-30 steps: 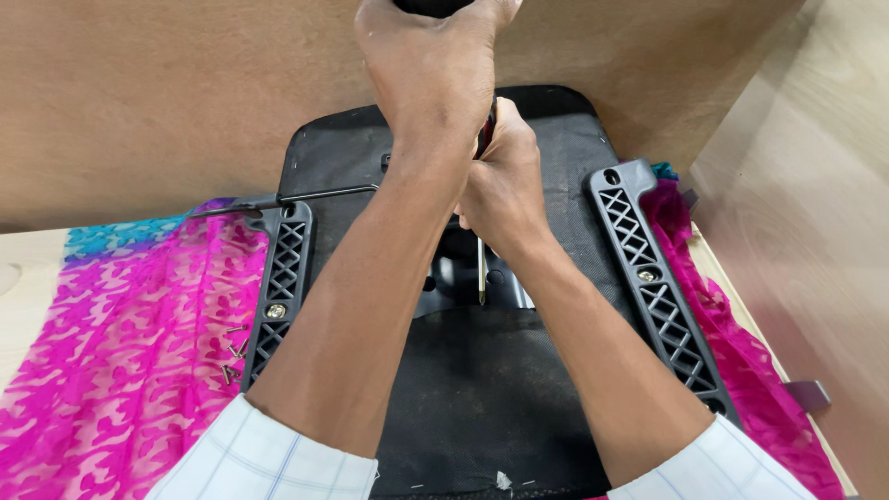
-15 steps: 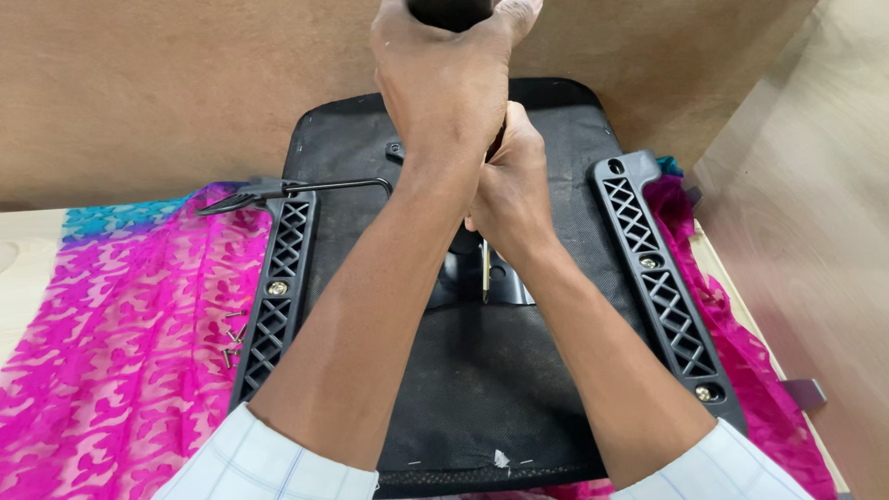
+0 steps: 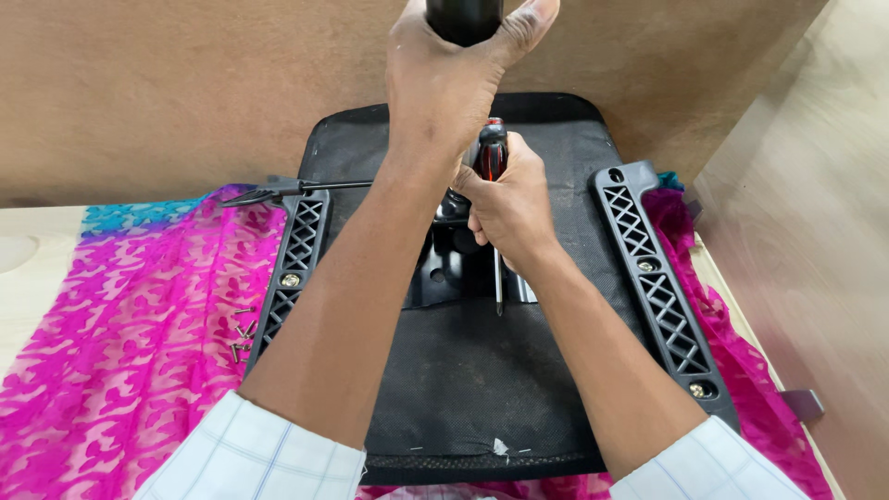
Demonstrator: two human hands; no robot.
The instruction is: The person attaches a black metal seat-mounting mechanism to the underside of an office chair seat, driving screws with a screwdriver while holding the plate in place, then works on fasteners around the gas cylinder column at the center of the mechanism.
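Observation:
A black office chair seat (image 3: pixel 463 370) lies upside down on a pink patterned cloth (image 3: pixel 120 343). My left hand (image 3: pixel 444 83) grips a black cylinder (image 3: pixel 463 14) that stands up from the seat's middle, at the top edge of the view. My right hand (image 3: pixel 509 199) holds a red and black screwdriver (image 3: pixel 493 185), its shaft pointing down at the metal mechanism plate (image 3: pixel 454 273) under the seat. Two black latticed armrest brackets sit at the seat's left side (image 3: pixel 294 264) and right side (image 3: pixel 653 287).
Several loose screws (image 3: pixel 243 335) lie on the cloth by the left bracket. A thin black lever (image 3: pixel 278 190) sticks out to the left of the seat. Brown board walls (image 3: pixel 139 93) stand behind and at the right (image 3: pixel 806 231). A small grey bracket (image 3: pixel 804 403) sits at the right edge.
Both hands have stayed on the cylinder and screwdriver. The view has shifted slightly, so the seat sits a little lower in it.

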